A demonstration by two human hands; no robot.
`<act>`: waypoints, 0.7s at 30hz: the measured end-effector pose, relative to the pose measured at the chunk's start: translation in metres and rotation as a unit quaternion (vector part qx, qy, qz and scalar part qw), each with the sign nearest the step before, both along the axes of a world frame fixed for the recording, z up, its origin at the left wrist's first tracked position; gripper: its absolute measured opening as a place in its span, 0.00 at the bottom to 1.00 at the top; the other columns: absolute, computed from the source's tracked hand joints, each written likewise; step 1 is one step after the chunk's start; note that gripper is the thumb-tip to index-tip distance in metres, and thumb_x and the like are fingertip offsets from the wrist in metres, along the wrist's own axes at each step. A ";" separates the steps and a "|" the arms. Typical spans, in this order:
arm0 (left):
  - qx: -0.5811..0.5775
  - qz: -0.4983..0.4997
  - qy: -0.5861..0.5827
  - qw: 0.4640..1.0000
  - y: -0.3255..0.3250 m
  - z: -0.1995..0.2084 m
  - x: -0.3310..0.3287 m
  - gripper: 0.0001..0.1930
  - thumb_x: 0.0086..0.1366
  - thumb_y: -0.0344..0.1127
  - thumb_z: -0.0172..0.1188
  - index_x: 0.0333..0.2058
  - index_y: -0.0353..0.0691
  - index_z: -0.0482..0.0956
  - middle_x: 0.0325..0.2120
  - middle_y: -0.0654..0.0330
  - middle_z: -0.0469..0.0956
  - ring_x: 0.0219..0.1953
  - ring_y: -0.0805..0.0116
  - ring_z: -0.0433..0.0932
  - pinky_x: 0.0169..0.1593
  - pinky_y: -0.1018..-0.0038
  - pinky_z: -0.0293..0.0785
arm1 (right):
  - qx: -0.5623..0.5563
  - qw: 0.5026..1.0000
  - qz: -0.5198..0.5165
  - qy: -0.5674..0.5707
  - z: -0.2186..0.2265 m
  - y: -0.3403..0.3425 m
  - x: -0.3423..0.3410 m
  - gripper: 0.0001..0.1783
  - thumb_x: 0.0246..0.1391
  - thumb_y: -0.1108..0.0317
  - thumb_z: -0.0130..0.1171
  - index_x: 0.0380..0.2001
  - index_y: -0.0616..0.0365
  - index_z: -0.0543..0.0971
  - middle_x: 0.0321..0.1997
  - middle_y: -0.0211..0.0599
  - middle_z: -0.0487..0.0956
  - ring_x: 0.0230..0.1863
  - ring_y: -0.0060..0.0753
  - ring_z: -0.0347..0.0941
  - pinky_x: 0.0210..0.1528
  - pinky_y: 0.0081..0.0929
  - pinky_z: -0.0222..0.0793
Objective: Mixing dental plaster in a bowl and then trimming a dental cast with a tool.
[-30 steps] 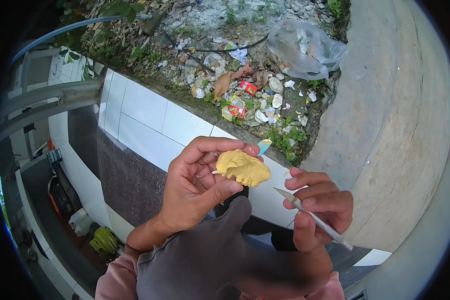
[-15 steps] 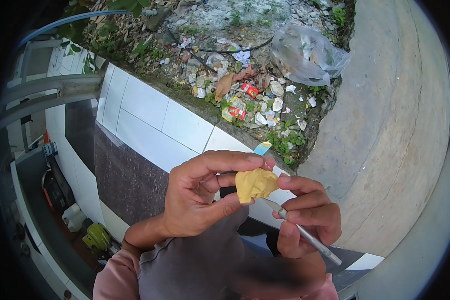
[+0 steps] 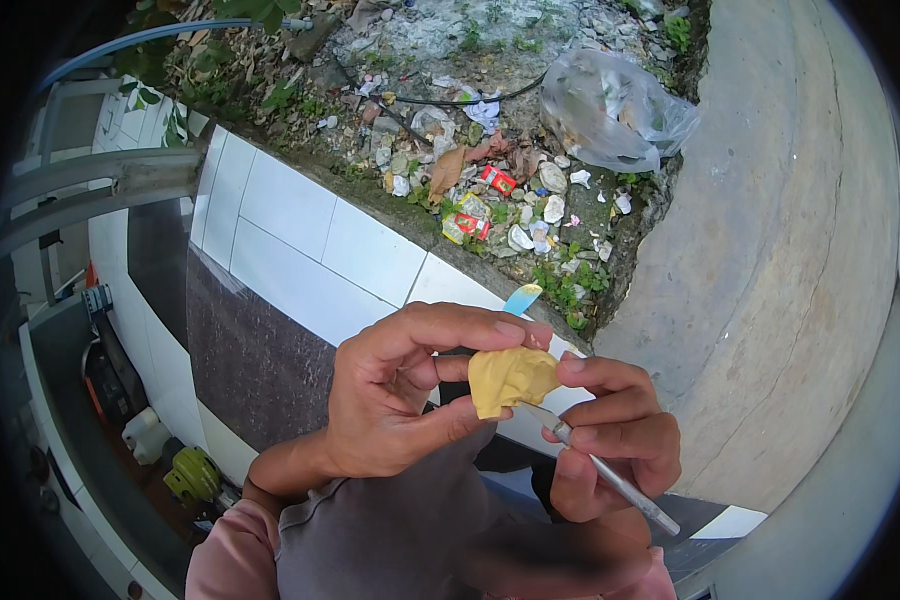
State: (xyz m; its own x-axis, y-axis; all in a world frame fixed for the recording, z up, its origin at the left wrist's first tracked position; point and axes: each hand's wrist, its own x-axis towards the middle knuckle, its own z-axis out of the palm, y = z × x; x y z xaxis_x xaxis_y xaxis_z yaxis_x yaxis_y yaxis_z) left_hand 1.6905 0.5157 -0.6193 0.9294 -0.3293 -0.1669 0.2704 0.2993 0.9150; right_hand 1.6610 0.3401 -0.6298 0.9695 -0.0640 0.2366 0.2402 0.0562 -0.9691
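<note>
Between the thumb and fingers of my left hand (image 3: 395,385) is a lump of yellow modelling clay (image 3: 510,378), with folds and hollows pressed into its surface. My right hand (image 3: 620,430) grips a slim silver craft knife (image 3: 620,478) like a pen. Its pointed blade meets the lower right side of the clay, and the tip's exact depth is hidden. My right index fingertip rests at the clay's right edge. Both hands are close together in front of my chest.
Below lies white and dark tiled floor (image 3: 290,215). Beyond it is a rubble patch with litter and a clear plastic bag (image 3: 618,110). Concrete paving (image 3: 760,240) runs along the right. A green power tool (image 3: 192,473) sits at lower left, near a grey metal rail (image 3: 100,185).
The clay has tilted slightly and dropped a little in my left fingers. The knife has shifted a touch with it, its blade still against the clay's lower side.
</note>
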 end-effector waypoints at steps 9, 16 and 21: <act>0.002 -0.005 -0.006 1.000 -0.001 -0.001 0.000 0.25 0.52 0.19 0.64 0.47 0.36 0.65 0.45 0.42 0.72 0.50 0.45 0.74 0.51 0.57 0.76 | -0.007 1.000 -0.003 -0.005 -0.001 0.000 -0.001 0.13 0.38 0.79 0.62 0.30 0.59 0.73 0.25 0.38 0.78 0.41 0.50 0.79 0.42 0.36 0.77; -0.006 -0.008 -0.005 1.000 -0.001 0.001 0.000 0.26 0.51 0.18 0.64 0.48 0.35 0.65 0.45 0.42 0.73 0.50 0.45 0.74 0.51 0.56 0.76 | 0.024 0.999 0.025 0.022 0.001 -0.005 -0.008 0.14 0.54 0.63 0.59 0.32 0.58 0.66 0.25 0.40 0.74 0.45 0.45 0.73 0.50 0.39 0.72; -0.085 -0.024 0.009 0.996 0.000 0.000 0.003 0.24 0.55 0.14 0.57 0.52 0.24 0.66 0.51 0.43 0.67 0.56 0.52 0.69 0.59 0.62 0.70 | 0.021 0.999 0.022 0.019 0.003 -0.007 0.001 0.10 0.48 0.70 0.61 0.31 0.59 0.70 0.25 0.40 0.77 0.43 0.47 0.76 0.45 0.37 0.74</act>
